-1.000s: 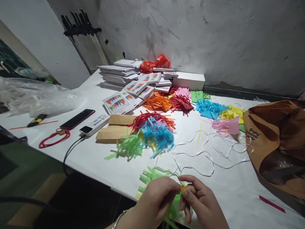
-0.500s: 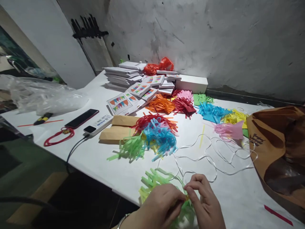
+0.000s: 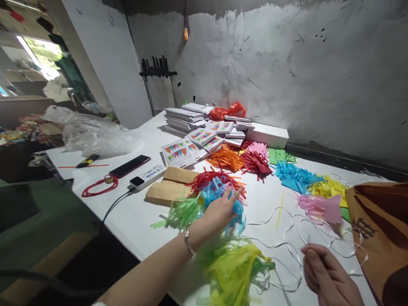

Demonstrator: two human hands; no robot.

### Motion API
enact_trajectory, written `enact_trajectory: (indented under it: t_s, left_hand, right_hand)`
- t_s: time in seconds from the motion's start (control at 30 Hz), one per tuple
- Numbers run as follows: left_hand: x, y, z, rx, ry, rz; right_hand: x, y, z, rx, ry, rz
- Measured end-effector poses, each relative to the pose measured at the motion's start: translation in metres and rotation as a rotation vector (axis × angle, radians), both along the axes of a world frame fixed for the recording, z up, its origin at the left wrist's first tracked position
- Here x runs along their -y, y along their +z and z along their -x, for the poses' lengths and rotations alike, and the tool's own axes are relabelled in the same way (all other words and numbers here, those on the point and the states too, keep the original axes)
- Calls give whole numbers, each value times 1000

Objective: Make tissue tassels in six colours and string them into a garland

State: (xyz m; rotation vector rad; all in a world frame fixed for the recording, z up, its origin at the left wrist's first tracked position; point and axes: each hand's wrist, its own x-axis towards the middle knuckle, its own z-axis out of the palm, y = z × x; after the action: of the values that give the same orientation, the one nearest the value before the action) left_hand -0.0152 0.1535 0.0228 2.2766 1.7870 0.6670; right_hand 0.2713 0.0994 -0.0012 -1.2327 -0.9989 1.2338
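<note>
My left hand (image 3: 219, 210) reaches over the middle pile, its fingers apart on or just above the blue paper-strip tassels (image 3: 212, 191). Red tassels (image 3: 204, 178) lie behind these, and a green tassel (image 3: 181, 212) is to their left. My right hand (image 3: 331, 274) is closed in a pinch at the lower right, with a thin end of white string (image 3: 295, 250) showing at the fingertips. Between my arms, near the table's front edge, lie yellow and green tassels (image 3: 236, 270), partly blurred, with loops of the string beside them.
Orange tassels (image 3: 226, 158), dark red tassels (image 3: 256, 163), blue, yellow and pink ones line the back. Stacked printed cards (image 3: 202, 136), a white box (image 3: 267, 134), a phone (image 3: 130, 165), a power strip (image 3: 148, 176) and brown envelopes (image 3: 165, 193) surround them. A brown bag (image 3: 366, 212) stands right.
My hands were together at the front over a green tassel. Now they are apart: the left has gone forward to the blue tassels, the right off to the right. The view has shifted.
</note>
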Motion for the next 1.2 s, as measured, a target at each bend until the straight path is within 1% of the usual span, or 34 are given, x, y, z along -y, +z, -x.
enact_trajectory:
  t_s: [0.03, 0.07, 0.1, 0.13, 0.2, 0.27, 0.33, 0.4, 0.43, 0.5, 0.57, 0.6, 0.67, 0.73, 0.8, 0.87, 0.93, 1.0, 1.07, 1.1, 1.17, 1.2]
  left_hand:
    - [-7, 0, 4, -32, -22, 11]
    - [-9, 1, 8, -51, -54, 13]
    - [-7, 4, 14, -58, -90, 6]
    - [0, 7, 21, -60, -119, -5]
    - [22, 14, 42, -66, -148, -45]
    - [42, 16, 71, -73, -117, -97]
    - [54, 10, 100, -92, -58, -87]
    - [57, -3, 124, -124, -27, -38]
    - [56, -9, 131, -136, -27, -15]
    - [55, -20, 138, -135, -36, 12]
    - [54, -26, 136, -102, -18, 26]
    - [53, -28, 135, -87, 4, 34]
    - [51, -32, 133, -84, 65, 62]
    - [46, -38, 136, -104, 121, 88]
    - [41, -42, 142, -97, 146, 85]
    - [40, -43, 146, -51, 154, 35]
    - [45, -37, 142, 15, 181, -75]
    - [55, -26, 125, 117, 212, -215]
    - [67, -15, 97, 290, 183, -303]
    - [72, -10, 80, 398, 138, -310]
    - [75, -4, 45, 602, 2, -243]
    - [74, -2, 29, 683, -49, -209]
  right_hand:
    - [-3, 4, 11, 75, 65, -8]
    - [-6, 9, 21, 162, 129, -41]
    - [-11, 13, 30, 256, 179, -91]
    - [-17, 16, 37, 353, 226, -147]
    - [-34, 19, 51, 515, 339, -235]
    - [-56, 18, 67, 624, 432, -280]
    - [-81, 13, 90, 690, 497, -312]
    - [-107, 9, 120, 715, 528, -348]
    - [-120, 7, 137, 712, 540, -362]
    - [-141, 7, 169, 693, 555, -376]
    - [-155, 12, 191, 667, 585, -356]
    - [-159, 17, 195, 648, 605, -335]
    - [-162, 30, 191, 590, 657, -272]
    - [-160, 46, 169, 504, 730, -173]
    - [-154, 59, 139, 393, 802, -43]
    - [-145, 66, 109, 261, 810, 51]
    - [-130, 66, 89, 135, 762, 93]
    - [-112, 58, 81, 42, 704, 107]
    - [-92, 47, 85, -82, 651, 137]
    - [-82, 41, 90, -158, 630, 161]
    - [-63, 29, 102, -295, 618, 220]
    - [-55, 24, 107, -331, 628, 244]
